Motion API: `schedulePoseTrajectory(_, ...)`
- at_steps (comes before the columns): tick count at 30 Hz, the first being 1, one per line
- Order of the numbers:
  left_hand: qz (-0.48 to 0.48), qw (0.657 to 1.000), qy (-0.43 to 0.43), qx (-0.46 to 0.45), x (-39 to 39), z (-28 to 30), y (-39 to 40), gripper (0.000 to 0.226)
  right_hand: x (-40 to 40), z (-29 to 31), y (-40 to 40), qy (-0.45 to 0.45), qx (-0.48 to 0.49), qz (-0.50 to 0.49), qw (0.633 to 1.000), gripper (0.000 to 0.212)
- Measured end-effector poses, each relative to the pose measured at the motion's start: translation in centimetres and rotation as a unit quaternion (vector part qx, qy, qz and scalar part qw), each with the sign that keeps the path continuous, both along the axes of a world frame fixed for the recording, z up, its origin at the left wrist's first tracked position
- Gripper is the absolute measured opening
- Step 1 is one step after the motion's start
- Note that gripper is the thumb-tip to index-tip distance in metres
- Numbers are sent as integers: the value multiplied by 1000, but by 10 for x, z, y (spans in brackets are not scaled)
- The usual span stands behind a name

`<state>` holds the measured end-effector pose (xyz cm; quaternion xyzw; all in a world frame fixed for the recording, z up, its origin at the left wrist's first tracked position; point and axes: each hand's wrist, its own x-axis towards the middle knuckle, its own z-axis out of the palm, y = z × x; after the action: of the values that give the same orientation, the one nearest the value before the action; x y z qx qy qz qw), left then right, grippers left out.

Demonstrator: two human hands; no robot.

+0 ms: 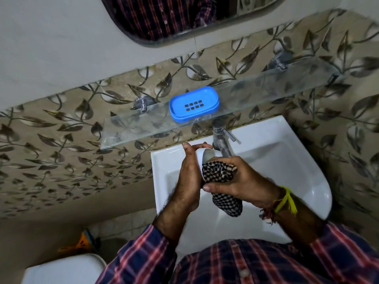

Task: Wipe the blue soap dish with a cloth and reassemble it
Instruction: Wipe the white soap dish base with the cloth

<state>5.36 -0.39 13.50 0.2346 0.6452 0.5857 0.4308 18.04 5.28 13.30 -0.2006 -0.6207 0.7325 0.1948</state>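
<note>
The blue slotted tray of the soap dish (pixel 193 104) rests on the glass shelf (pixel 131 130), apart from both hands. My left hand (pixel 187 177) grips the white lower part of the soap dish (pixel 207 155), tilted on edge over the sink. A black-and-beige checked cloth (pixel 220 173) is bunched in my right hand (pixel 243 182) and pressed into the white part's hollow. The cloth's loose end hangs below my right thumb. Much of the white part is hidden behind my left hand.
A chrome tap (pixel 221 140) stands just behind the hands on the white sink (pixel 297 167). A mirror (pixel 164 19) hangs above the shelf. A white toilet lid (pixel 65 269) and an orange object (pixel 80 242) are at the lower left.
</note>
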Motion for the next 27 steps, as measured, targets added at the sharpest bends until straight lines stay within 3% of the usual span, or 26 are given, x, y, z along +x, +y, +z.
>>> schedulePoseTrajectory(4,-21,999,2,-44,3,5,3,78,-6,-4,-4,-37,245,-53,967,23)
schedulePoseTrajectory(6,-48,997,0,-65,3,6,4,78,-8,-9,-8,-24,287,-100,952,18)
schedulePoseTrajectory(10,-155,986,21,-51,-10,8,0,69,-2,-12,-4,-39,183,-169,968,11)
schedulePoseTrajectory(13,-197,975,107,-5,-16,-4,-8,58,-3,-2,9,-5,-22,-196,980,11)
schedulePoseTrajectory(16,-159,987,13,27,0,-15,-12,58,-6,8,13,19,-144,-182,972,26)
schedulePoseTrajectory(20,-36,991,-131,3,15,-16,-8,70,-5,12,9,-6,-61,-145,988,19)
schedulePoseTrajectory(27,20,989,-146,-6,-7,-15,4,67,0,5,-6,-110,149,-57,981,15)
